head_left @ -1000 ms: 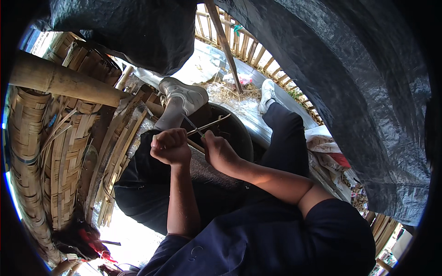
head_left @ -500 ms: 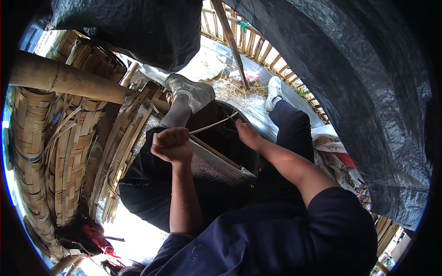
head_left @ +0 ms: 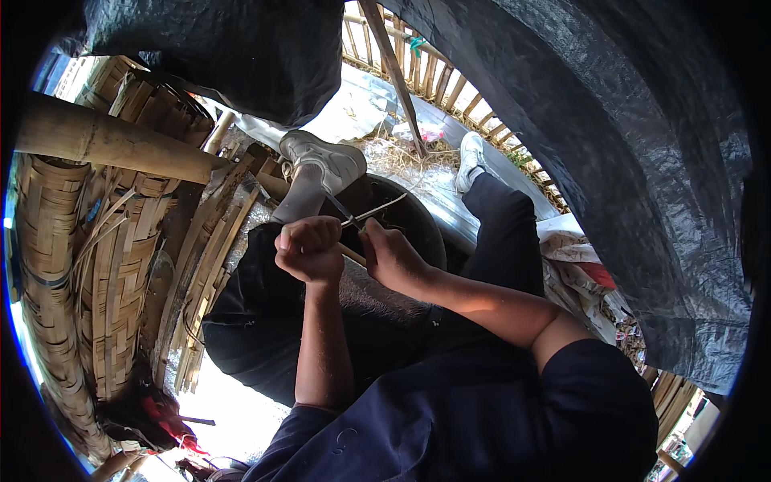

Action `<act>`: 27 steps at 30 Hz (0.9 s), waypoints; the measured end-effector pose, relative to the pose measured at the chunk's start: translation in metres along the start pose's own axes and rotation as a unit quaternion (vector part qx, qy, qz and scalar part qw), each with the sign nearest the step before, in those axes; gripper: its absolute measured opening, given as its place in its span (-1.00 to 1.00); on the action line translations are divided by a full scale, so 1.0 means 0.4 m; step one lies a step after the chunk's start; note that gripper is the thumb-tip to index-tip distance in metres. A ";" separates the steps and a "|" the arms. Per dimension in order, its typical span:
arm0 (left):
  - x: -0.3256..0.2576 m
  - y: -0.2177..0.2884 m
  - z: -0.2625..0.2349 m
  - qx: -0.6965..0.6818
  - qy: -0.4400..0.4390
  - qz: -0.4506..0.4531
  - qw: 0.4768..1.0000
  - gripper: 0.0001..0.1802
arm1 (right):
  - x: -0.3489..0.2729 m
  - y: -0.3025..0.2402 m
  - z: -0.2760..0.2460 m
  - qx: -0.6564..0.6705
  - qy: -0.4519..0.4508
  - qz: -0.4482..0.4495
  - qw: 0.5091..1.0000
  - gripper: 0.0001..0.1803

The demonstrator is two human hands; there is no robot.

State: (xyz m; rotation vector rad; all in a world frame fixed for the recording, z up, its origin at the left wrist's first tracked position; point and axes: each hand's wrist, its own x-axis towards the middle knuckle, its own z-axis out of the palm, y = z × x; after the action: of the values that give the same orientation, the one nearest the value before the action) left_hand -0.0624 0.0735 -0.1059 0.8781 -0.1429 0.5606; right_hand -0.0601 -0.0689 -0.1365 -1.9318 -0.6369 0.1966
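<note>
My left hand (head_left: 310, 247) is a closed fist above my left leg, gripping one end of a thin, pale strip (head_left: 389, 204) that looks like split bamboo. The strip's free end points away to the right. Close beside it, my right hand (head_left: 395, 259) is closed around a small knife, its handle mostly hidden by the fingers. The narrow dark blade (head_left: 337, 206) points far left and crosses the strip just beyond both hands. Below them is a round dark tub (head_left: 430, 228) between my legs.
Woven bamboo baskets (head_left: 56, 233) and a thick bamboo pole (head_left: 120, 140) stand on the left. Split bamboo pieces (head_left: 210, 281) lie beside my left leg. Dark plastic sheeting (head_left: 642, 161) hangs at right. Straw (head_left: 393, 161) is scattered near a slanting stick (head_left: 397, 76) and a slatted fence (head_left: 434, 72).
My right hand has moved left and nearer with the knife, from toward the strip's free end to beside my left fist. My left fist has shifted slightly right.
</note>
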 end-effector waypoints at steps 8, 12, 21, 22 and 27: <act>0.004 0.003 0.001 0.006 -0.025 -0.004 1.000 -0.37 | -0.028 0.324 0.039 -0.158 -0.059 0.093 0.981 -0.84; 0.001 -0.037 0.071 0.015 -0.077 0.016 0.997 -0.32 | -0.031 0.547 -0.034 -0.218 -0.067 0.112 0.967 -0.80; 0.006 0.003 -0.036 -0.021 0.038 -0.008 0.999 -0.43 | 0.014 0.019 0.007 0.013 -0.002 -0.055 0.998 -0.85; 0.005 0.001 -0.031 -0.032 0.057 -0.011 0.998 -0.44 | 0.008 0.011 0.022 0.025 -0.001 -0.034 0.999 -0.85; 0.000 0.014 -0.068 -0.036 0.091 -0.007 0.995 -0.44 | -0.004 0.201 0.084 -0.071 -0.037 0.020 0.997 -0.86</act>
State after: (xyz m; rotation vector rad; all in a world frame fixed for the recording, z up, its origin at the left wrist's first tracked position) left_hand -0.0684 0.0971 -0.1193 0.7542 0.0091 0.6168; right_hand -0.0477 -0.0684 -0.2229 -2.0835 -0.6771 0.2544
